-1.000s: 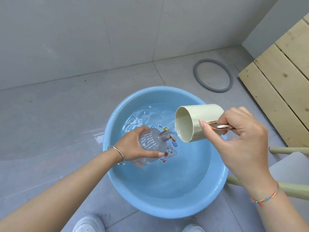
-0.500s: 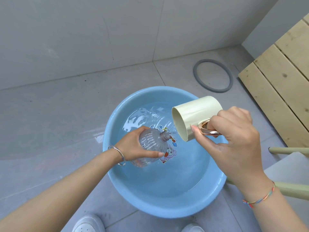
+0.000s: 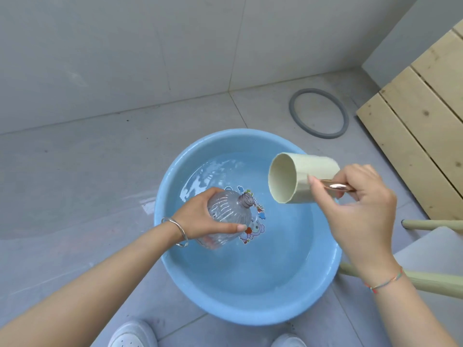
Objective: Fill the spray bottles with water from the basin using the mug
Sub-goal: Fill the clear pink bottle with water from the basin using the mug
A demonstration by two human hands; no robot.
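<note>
My left grip [image 3: 200, 217] angles the bottle [image 3: 226, 211] toward the two-o'clock mug [image 3: 317, 175] that my right grip [image 3: 360, 209] holds, so the basin [image 3: 250, 311] catches spills.

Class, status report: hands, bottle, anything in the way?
Left hand grips bottle over basin. Right hand holds mug, tipped, apart from bottle. Nothing between them.

Left hand [image 3: 200, 216]: wrapped round the body of the clear bottle [image 3: 229, 209], thumb laid along its near side, fingers hidden behind it.
Left forearm: bare, entering from lower left, stretched forward; silver bangle [image 3: 176, 231] at the wrist.
Right hand [image 3: 360, 211]: thumb extended along the copper handle [image 3: 335, 187] of the cream mug [image 3: 308, 179], tip at the mug wall, fingers curled beneath.
Right forearm: bare, rising from lower right; woven cord bracelet [image 3: 384, 281] at the wrist.
</note>
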